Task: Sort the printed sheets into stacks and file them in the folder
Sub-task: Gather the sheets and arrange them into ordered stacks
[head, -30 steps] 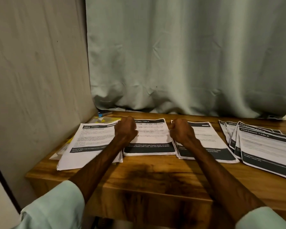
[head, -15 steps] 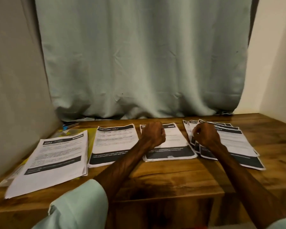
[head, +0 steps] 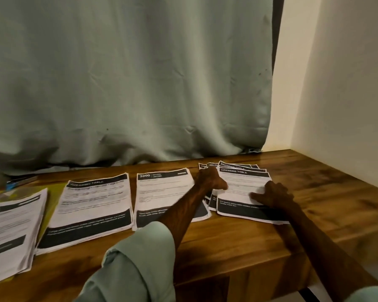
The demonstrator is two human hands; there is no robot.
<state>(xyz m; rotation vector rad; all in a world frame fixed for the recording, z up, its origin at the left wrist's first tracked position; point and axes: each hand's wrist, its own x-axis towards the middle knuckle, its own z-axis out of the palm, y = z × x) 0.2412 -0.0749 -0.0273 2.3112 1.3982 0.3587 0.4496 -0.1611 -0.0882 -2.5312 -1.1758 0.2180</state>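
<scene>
Head view showed me a pale sleeve (head: 140,258) nearest, over the wooden table (head: 227,247). Three squared stacks lay in a row: the left stack (head: 11,227) on a yellow folder (head: 50,199), the second stack (head: 92,205) beside it, and the third stack (head: 164,192) under the left forearm. Farther right, the right hand (head: 273,196) pressed flat, fingers spread, on a fanned pile of sheets (head: 242,186). The left hand (head: 212,179) curled at the pile's left edge, and I could not tell whether it pinched a sheet. A curtain (head: 129,83) hung behind.

A pale green curtain (head: 129,83) hangs across the far side, its hem bunching on the wooden table (head: 327,192). On the right, a cream wall (head: 347,83) turns the corner along the table's edge, in warm, dim light.
</scene>
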